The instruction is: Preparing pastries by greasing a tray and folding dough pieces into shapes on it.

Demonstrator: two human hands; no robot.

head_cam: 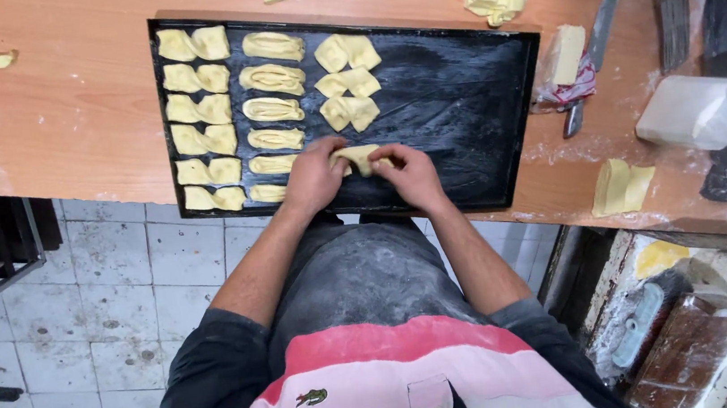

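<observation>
Left hand [314, 178] and right hand [410, 175] over near edge of black baking tray [477, 84], fingers of both pinching folded dough piece [359, 157] between them, rows of shaped dough pieces [232, 110] left of and beyond fingertips, knife [592, 49] well right.

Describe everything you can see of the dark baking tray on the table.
The baking tray is a black, rectangular metal sheet with a low raised rim, dusted with flour. It lies flat on the orange-brown wooden table, its near edge close to the table's front. Pale folded dough pieces fill its left part in three columns; the right is bare. Both hands, left hand and right hand, press a dough piece onto it.
</observation>
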